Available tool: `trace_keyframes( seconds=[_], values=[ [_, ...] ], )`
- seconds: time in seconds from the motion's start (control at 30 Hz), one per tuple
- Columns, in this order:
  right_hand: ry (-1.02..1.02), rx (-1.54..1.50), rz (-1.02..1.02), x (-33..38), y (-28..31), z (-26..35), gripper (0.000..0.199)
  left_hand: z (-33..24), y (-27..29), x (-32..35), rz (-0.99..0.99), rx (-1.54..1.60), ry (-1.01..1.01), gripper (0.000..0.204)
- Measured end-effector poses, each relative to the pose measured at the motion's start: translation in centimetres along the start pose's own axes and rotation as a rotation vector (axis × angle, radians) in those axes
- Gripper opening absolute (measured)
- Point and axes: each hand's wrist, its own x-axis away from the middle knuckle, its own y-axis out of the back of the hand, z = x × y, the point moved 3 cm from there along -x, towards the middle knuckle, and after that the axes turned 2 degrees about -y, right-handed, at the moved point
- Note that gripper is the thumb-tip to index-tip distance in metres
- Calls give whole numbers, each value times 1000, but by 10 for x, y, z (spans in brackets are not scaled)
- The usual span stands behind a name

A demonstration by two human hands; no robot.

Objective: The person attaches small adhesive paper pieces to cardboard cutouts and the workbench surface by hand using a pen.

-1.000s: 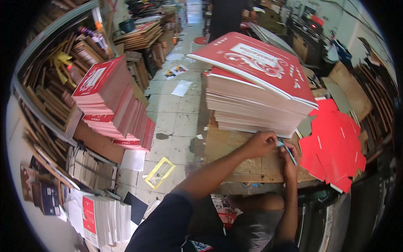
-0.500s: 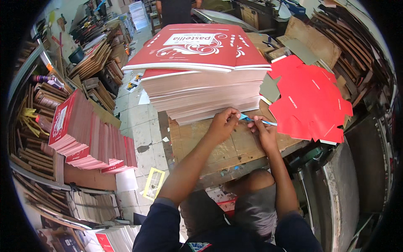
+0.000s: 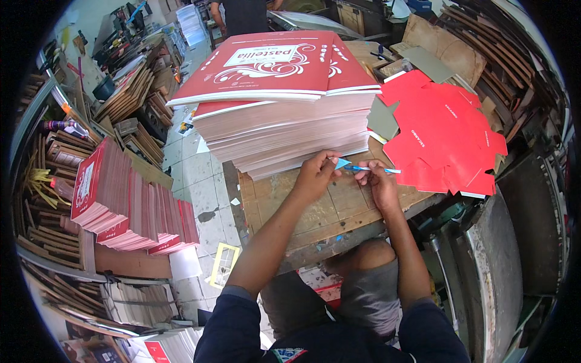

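Above the wooden tabletop [image 3: 327,209], my left hand [image 3: 316,176] pinches a small light-blue triangular piece [image 3: 342,163] between thumb and fingertips. My right hand [image 3: 379,184] closes round a thin blue-and-white stick [image 3: 392,170], about pen-sized, whose left end points at my left hand. Whether the triangle and the stick are joined, I cannot tell. Just beyond both hands rises a tall stack of flat red-and-white printed cardboard sheets [image 3: 290,136], its top sheets slightly fanned. To the right of my right hand lies a pile of red die-cut box blanks [image 3: 442,136].
Bundled red cardboard [image 3: 142,206] leans on the left above the tiled floor [image 3: 203,187]. A yellow frame-shaped cutout [image 3: 224,265] lies there. Wooden boards [image 3: 496,48] are stacked at right, above a large metal machine part [image 3: 496,284]. Another person [image 3: 245,17] stands beyond the stack.
The blue triangular piece now shows more plainly, and my hands are slightly farther apart. The view has shifted a little, and the person at the back shows more of an arm.
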Motion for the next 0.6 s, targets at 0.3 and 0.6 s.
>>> trace_keyframes(
  seconds=[0.3,0.6],
  values=[
    [-14,-47,14,1,-5,6,32,6,0,-1,79,96,-26,23],
    [78,24,-7,2,10,-11,38,0,1,3,92,-78,-401,30]
  ],
)
